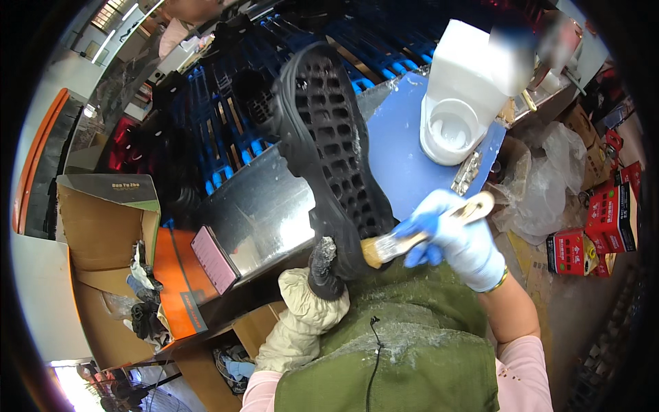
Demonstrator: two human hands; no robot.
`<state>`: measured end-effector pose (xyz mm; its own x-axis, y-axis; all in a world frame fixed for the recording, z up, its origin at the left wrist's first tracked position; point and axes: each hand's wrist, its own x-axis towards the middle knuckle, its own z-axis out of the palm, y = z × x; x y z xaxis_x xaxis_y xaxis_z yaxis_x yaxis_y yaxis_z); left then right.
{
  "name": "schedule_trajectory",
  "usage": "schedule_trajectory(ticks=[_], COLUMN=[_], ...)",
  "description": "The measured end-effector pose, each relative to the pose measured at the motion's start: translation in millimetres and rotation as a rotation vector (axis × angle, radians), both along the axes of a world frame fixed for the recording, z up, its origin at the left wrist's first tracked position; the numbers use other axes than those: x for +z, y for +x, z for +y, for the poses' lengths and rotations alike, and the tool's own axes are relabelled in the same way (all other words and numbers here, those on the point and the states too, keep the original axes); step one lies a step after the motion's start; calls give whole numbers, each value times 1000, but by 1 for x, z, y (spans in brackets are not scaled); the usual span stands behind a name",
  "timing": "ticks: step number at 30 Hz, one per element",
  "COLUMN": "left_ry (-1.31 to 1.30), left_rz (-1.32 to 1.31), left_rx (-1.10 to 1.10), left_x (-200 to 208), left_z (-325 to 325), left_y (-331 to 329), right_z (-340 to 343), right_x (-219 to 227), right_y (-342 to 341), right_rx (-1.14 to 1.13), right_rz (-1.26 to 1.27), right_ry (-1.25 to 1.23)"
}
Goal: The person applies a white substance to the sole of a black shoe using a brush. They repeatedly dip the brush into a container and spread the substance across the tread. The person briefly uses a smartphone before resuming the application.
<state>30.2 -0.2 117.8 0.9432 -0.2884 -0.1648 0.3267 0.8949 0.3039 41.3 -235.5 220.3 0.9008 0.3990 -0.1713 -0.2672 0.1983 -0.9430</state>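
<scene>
We're brushing the near end of a black shoe sole (334,154).
Our blue-gloved right hand (454,237) closes round the paintbrush (392,247), bristles at the rim; our dark-gloved left hand (325,269) meets that end, its fingers' grip unclear. The sole slants out toward the bench (264,209); next, we judge, calls for stroking along the rim.

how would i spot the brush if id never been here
Find the big black sole and follow it to its lower end. There the blue-gloved right hand holds the brush, set apart from the sole by its pale handle and tan bristles.
</scene>
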Motion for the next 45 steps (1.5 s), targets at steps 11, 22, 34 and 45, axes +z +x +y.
schedule_trajectory(ticks=[11, 22, 34, 45], left_ry=[-67, -72, -66, -84], left_rz=[-23, -19, -20, -36], left_rx=[-134, -146, -116, -137], left_x=[5, 12, 23, 21], left_z=[-34, -16, 7, 8], left_y=[-15, -30, -49, -43], right_z=[104, 95, 13, 70], right_x=[33, 40, 79, 51], right_y=[67, 124, 149, 37], right_rx=[-345, -517, -630, -70], right_rz=[-1478, -1849, -1434, -356], right_ry=[-363, -586, -1021, 266])
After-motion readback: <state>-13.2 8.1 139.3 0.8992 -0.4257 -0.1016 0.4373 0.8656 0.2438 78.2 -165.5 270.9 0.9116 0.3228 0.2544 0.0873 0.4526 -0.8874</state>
